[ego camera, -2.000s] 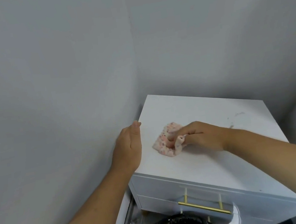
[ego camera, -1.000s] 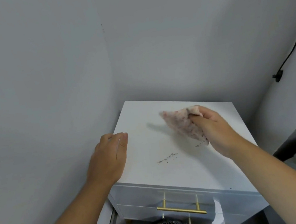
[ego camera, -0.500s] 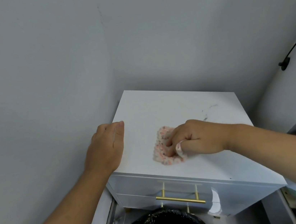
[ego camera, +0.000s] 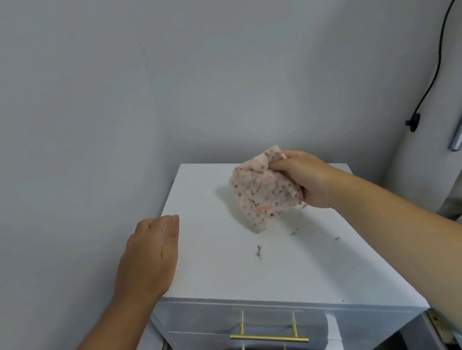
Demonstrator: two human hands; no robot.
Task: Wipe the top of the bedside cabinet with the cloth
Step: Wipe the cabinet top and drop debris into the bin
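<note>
No text, label, brand, number or sign is showing legibly anywhere in this view. The white bedside cabinet (ego camera: 264, 261), the speckled cloth (ego camera: 264, 191) and the grey wall (ego camera: 97, 104) are all appearing without any lettering.

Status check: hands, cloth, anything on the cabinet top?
Right hand gripping speckled cloth, raised over the cabinet top. Left hand flat on left edge. Dust flecks mid-top; nothing else in the way.
</note>
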